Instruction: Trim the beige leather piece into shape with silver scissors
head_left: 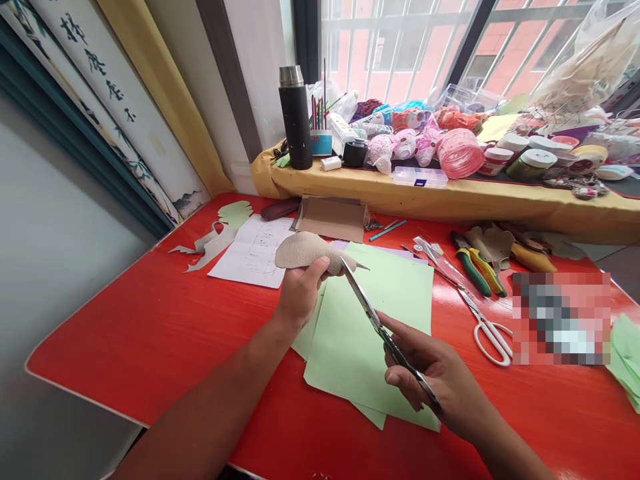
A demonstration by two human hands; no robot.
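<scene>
The left hand (pixel 300 293) has a firm grip on a curled piece of beige suede (pixel 305 252), raising it above the middle of the counter (pixel 125 333). Its thumb lies across the near side, and the suede hides most of the fingers. The right hand (pixel 430 377) is clenched around a pair of long steel scissors (pixel 380 327), its fingers covering the handles and finger loops. The blade tips reach the underside of the suede near its pointed end, but whether they are biting into it is hard to make out.

Beneath both hands lie overlapping pale green paper sheets (pixel 370 347). Past them sits a white sheet with line drawings (pixel 253 250), and a green-and-grey cut-out shape (pixel 220 233) lies near the counter's far left edge. Toward the right are pliers with green and yellow handles (pixel 475 272) and white-handled scissors (pixel 490 333). A pixelated patch (pixel 560 319) hides whatever lies beside them, and a stack of green pieces (pixel 627 360) is cut off by the right side of the view.
</scene>
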